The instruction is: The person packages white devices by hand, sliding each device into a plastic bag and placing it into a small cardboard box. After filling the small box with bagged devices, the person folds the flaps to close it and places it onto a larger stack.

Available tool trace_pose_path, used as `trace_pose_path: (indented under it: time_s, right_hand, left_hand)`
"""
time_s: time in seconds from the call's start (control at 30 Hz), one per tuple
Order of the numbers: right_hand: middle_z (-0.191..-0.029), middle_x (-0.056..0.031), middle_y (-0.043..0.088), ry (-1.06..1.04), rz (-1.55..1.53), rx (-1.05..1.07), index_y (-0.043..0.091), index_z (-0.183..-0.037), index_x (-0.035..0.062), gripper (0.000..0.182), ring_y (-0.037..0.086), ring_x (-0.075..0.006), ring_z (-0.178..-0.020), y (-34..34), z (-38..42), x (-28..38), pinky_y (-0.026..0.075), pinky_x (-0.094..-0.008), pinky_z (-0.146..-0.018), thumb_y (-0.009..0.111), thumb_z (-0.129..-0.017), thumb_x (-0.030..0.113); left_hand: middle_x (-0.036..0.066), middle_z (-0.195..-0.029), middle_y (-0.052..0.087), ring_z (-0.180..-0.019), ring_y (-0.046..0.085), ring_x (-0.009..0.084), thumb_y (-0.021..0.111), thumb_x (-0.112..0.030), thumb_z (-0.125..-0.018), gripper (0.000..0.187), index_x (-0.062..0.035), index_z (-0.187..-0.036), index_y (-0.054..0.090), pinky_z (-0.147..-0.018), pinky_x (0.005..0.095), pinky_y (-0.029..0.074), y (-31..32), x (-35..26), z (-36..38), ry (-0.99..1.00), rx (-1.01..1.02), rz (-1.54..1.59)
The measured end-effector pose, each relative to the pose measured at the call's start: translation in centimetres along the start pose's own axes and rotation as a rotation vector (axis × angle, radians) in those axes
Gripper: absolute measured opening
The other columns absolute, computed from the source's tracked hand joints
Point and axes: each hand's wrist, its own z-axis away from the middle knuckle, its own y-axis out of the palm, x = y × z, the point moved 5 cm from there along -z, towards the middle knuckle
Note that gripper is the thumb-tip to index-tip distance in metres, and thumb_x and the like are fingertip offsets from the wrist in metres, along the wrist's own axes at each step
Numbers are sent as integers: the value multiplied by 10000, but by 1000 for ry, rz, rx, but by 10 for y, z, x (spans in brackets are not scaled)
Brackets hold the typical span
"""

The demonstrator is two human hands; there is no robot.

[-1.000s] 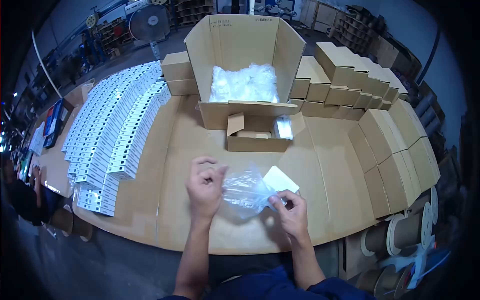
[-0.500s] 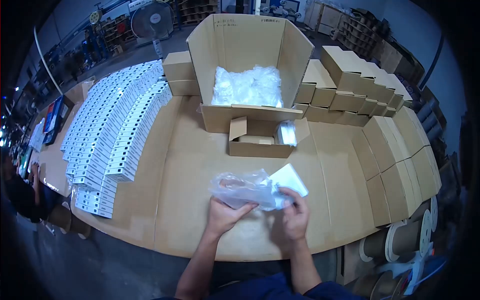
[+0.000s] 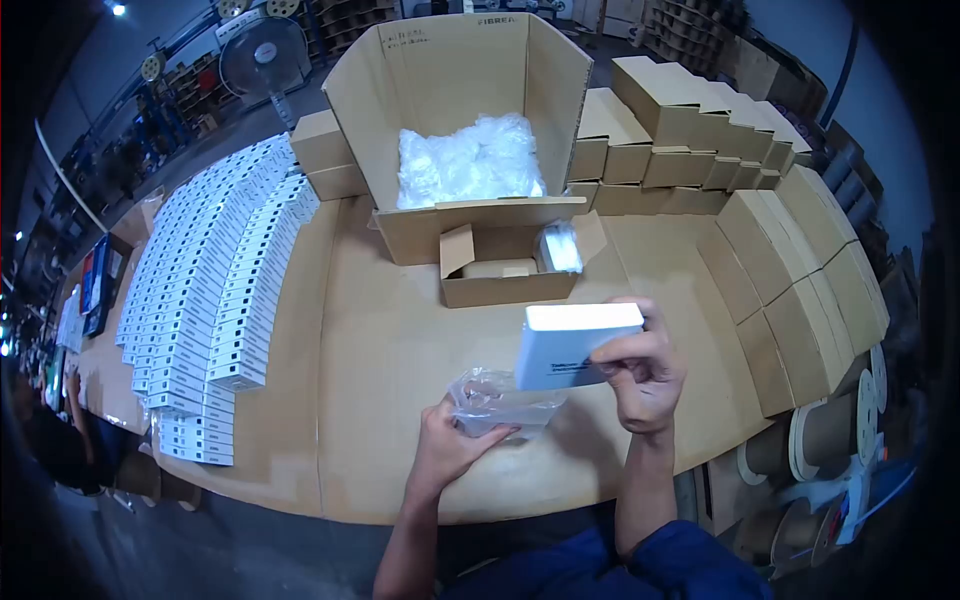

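Observation:
My right hand (image 3: 645,370) grips a flat white box (image 3: 570,345) with dark print on its face, raised above the table. Just left of it and lower, my left hand (image 3: 447,447) is closed on a clear plastic bag (image 3: 510,403). The bag's mouth gapes, and its right end lies below the box. Beyond both hands stands a small open carton (image 3: 510,290) with a plastic-wrapped white item (image 3: 560,248) at its right end. Whether the bag holds anything is hard to see.
Behind the small carton is a tall open carton (image 3: 450,70) with crumpled clear bags (image 3: 470,160). Rows of white boxes (image 3: 210,270) stand along the left. Brown cartons (image 3: 790,270) are stacked at the right and back right. Another person's sleeve (image 3: 60,440) shows at far left.
The white box has come away from the bag, raised to the right by my right hand and turned to show its print. My left hand keeps the bag. The view has shifted slightly.

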Motion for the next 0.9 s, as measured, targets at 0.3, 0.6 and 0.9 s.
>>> trace_pose_path:
  time_s: [0.3,0.6,0.9]
  right_hand:
    - [-1245,-187,610,149,65,347,793,-1050,32,287,668,-289,-1093,33,3,-16,560,-382,-928,660,-828,-95]
    - [-1257,-178,576,377,-159,321,685,-1318,-25,432,565,-289,-1194,49,34,-43,429,-381,-1064,550,-995,228]
    - [-1451,-153,492,542,-349,205,421,-1542,-37,688,455,-269,-1405,55,65,-59,333,-370,-1202,623,-885,-83]
  left_hand:
    - [160,-1049,784,-981,770,234,940,-172,-750,529,24,-1178,698,-877,374,609,-1,-1,-1,1,-7,-41]
    - [145,-1133,745,-1089,711,201,883,-92,-812,524,61,-1257,650,-961,362,564,-3,20,11,-143,51,189]
    - [111,-1337,635,-1205,618,173,448,-246,-1135,397,27,-1415,520,-1054,342,487,19,65,29,-261,1,843]
